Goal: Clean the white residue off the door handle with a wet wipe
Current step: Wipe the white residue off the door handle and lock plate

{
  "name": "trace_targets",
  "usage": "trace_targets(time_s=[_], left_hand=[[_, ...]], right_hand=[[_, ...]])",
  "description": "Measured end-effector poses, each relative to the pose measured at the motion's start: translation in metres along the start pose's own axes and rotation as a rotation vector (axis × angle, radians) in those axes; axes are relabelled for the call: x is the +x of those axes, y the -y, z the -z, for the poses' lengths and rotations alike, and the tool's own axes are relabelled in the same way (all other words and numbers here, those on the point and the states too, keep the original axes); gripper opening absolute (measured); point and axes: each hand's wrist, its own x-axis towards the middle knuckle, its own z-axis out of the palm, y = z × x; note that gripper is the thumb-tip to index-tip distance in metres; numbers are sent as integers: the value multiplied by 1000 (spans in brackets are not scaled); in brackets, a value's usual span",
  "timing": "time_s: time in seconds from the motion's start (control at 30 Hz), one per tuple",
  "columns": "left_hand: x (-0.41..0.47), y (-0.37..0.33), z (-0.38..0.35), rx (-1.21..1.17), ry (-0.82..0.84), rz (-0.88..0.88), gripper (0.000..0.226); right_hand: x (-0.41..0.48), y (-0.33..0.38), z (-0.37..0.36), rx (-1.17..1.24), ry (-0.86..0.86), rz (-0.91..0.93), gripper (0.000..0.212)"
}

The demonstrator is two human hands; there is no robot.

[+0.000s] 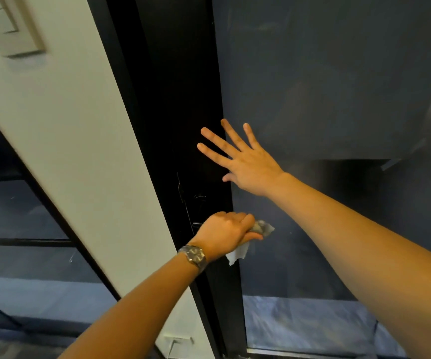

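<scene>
I was looking down a dark door (325, 86) with a matte blue-grey panel set in a black stile (183, 99). To its left ran a white wall (79, 125) carrying a pale switch (7, 24) near the top corner. Beyond the wall I could see a glass partition (27, 216) in thin black frames. Low on the wall sat a small white socket (178, 342), and a strip of grey-blue floor (299, 322) showed under the panel.

My right hand (248, 164) lay flat on the door above the lock, its fingers (217, 136) straight and spread, the tips crossing from panel onto stile. It held nothing.

My left hand (224, 231), with a metal watch (195, 256) on the wrist, was lower down, at the seam of stile and panel. Its fingers (250, 237) were curled tight round the wipe (239, 252) and, through it, the handle (197, 224). Only a short dark stub of the handle showed, just left of the knuckles, against a narrow lock plate (184, 195). The rest was hidden under the hand, so I could not judge any residue.

The wipe was bunched inside the grip. A crumpled end poked out to the right of the fingers, and a white tail hung below the palm.
</scene>
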Motion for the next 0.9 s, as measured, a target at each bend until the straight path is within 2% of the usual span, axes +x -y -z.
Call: trace_targets(time_s=[0.13, 0.3, 0.4, 0.5, 0.67, 0.8, 0.9], left_hand=[[-19, 21, 7, 56, 6, 30, 49], [20, -28, 7, 174, 30, 50, 44], [39, -44, 16, -8, 325, 110, 34], [34, -38, 27, -43, 398, 89, 34], [10, -27, 23, 4, 226, -72, 36], [-4, -9, 22, -229, 111, -212, 29], [-23, 16, 27, -347, -17, -28, 28]], right_hand=[[-2, 8, -3, 23, 7, -52, 91], [-2, 9, -2, 66, 18, -78, 87], [-2, 12, -2, 71, 39, -83, 86], [-2, 14, 1, 74, 40, -84, 86], [-2, 13, 0, 78, 36, -82, 87], [-2, 10, -1, 83, 36, -72, 88], [-1, 10, -2, 81, 28, -69, 88]])
